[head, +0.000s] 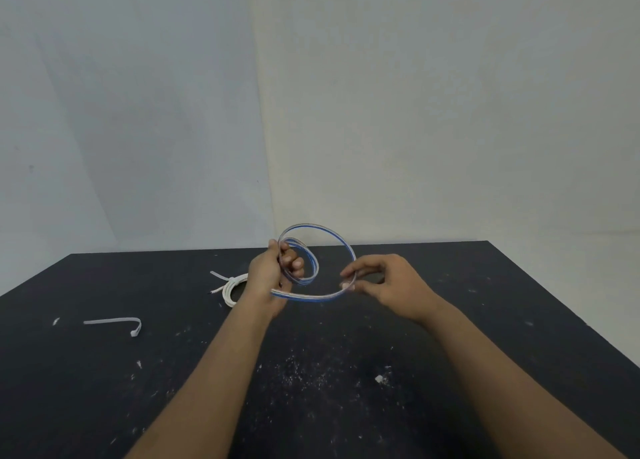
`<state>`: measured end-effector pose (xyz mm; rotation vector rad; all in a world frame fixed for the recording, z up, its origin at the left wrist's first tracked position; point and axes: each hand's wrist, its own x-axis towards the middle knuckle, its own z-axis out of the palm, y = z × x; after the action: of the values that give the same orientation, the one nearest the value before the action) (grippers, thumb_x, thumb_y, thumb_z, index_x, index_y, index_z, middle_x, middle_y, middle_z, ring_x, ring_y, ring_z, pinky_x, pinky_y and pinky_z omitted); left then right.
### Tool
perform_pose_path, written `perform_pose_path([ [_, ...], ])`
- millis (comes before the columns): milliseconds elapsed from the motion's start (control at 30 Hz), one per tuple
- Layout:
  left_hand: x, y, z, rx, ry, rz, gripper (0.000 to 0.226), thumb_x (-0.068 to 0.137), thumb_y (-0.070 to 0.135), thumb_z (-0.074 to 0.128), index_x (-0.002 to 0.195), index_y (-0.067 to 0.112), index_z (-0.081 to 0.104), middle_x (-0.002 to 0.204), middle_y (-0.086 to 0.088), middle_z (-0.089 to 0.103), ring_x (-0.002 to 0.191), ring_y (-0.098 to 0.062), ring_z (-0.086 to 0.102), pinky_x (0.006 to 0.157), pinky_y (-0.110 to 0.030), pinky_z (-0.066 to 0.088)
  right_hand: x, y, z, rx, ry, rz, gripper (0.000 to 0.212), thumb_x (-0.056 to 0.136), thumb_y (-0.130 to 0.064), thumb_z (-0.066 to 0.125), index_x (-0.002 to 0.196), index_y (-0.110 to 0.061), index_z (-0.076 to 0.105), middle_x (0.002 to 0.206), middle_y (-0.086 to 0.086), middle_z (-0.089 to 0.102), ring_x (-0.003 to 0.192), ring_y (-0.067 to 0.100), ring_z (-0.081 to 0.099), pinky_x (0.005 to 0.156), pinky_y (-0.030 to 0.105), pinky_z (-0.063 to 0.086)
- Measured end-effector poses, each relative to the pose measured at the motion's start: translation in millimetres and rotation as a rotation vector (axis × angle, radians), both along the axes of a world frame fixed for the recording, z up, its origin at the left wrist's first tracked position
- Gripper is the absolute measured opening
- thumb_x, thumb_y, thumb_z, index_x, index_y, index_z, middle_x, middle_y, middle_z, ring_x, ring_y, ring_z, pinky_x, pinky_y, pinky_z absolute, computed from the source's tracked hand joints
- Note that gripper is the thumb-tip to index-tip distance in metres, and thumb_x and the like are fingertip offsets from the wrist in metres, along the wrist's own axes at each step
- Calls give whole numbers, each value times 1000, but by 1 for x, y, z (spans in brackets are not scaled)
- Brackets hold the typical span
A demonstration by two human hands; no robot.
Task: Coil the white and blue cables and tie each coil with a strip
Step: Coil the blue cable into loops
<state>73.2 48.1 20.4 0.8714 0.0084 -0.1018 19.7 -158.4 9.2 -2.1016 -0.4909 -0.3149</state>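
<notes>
The blue cable [322, 232], clear with a blue stripe, is held in the air above the black table [450, 320] in two loops. My left hand [268, 273] grips the small inner coil. My right hand [391, 285] pinches the wide outer loop near its free end. The white cable [231, 290] lies coiled on the table just left of my left hand, partly hidden by it, with a white strip [221, 277] tied around it. A loose white strip [114, 322], bent at one end, lies at the left of the table.
White crumbs and scraps are scattered over the table, densest in the near middle [304, 375], with a larger bit [379, 378] to the right. Pale walls rise behind the table's far edge.
</notes>
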Motion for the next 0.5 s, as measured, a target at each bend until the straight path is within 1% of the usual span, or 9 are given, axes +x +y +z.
perform_pose_path([
  [33, -3, -5, 0, 31, -16, 27, 42, 107, 30, 24, 77, 11, 46, 41, 1, 47, 35, -12, 52, 36, -18, 43, 0, 3, 1, 12, -12, -36, 6, 82, -28, 76, 77, -32, 75, 72, -10, 75, 73, 0, 69, 70, 20, 51],
  [100, -10, -18, -1, 88, -79, 46, 44, 108, 28, 21, 81, 6, 48, 47, -5, 60, 48, -19, 68, 47, -27, 57, 1, 9, 0, -52, -55, -165, 27, 82, -46, 72, 59, -34, 67, 55, -4, 68, 51, 7, 59, 57, 29, 48],
  [167, -18, -30, -1, 110, -111, 13, 46, 108, 30, 19, 85, 2, 49, 54, -10, 67, 57, -25, 72, 59, -36, 60, 2, 18, 0, -225, -72, -274, 41, 80, -60, 67, 53, -30, 64, 48, 2, 59, 45, 14, 48, 50, 30, 41],
  [200, -20, -36, -2, 125, -116, 9, 47, 108, 30, 19, 85, 2, 48, 56, -11, 68, 59, -25, 72, 60, -37, 59, 3, 23, -1, -298, -69, -306, 43, 79, -63, 65, 54, -28, 65, 47, 2, 56, 45, 13, 45, 48, 29, 37],
  [267, -23, -45, -4, 196, -112, 76, 46, 108, 30, 19, 82, 5, 48, 55, -9, 67, 55, -22, 71, 52, -33, 59, 2, 30, -2, -394, -58, -318, 46, 78, -67, 63, 49, -31, 60, 45, -1, 51, 45, 12, 43, 46, 26, 32],
  [333, -24, -49, -6, 286, -92, 186, 43, 107, 28, 24, 80, 5, 48, 55, -9, 60, 42, -16, 63, 41, -24, 51, 2, 34, -3, -445, -58, -255, 47, 78, -66, 63, 48, -31, 57, 42, -2, 45, 43, 14, 39, 45, 25, 28],
  [367, -23, -50, -6, 282, -71, 200, 39, 107, 24, 27, 79, 6, 48, 57, -10, 56, 37, -14, 56, 38, -21, 46, 2, 35, -3, -460, -58, -225, 47, 78, -66, 63, 51, -28, 59, 42, -1, 44, 42, 15, 37, 44, 25, 27],
  [433, -23, -49, -4, 249, -31, 142, 35, 105, 19, 32, 75, 9, 46, 56, -7, 50, 32, -12, 40, 35, -18, 34, 2, 33, 0, -489, -51, -217, 49, 74, -69, 63, 57, -23, 65, 44, 0, 48, 43, 15, 38, 44, 24, 28],
  [500, -23, -47, -4, 302, 0, 85, 38, 106, 24, 30, 73, 11, 44, 47, 0, 42, 32, -9, 28, 36, -18, 23, 0, 30, 6, -480, -52, -219, 50, 66, -75, 63, 64, -26, 71, 51, 0, 58, 47, 15, 44, 45, 24, 32],
])
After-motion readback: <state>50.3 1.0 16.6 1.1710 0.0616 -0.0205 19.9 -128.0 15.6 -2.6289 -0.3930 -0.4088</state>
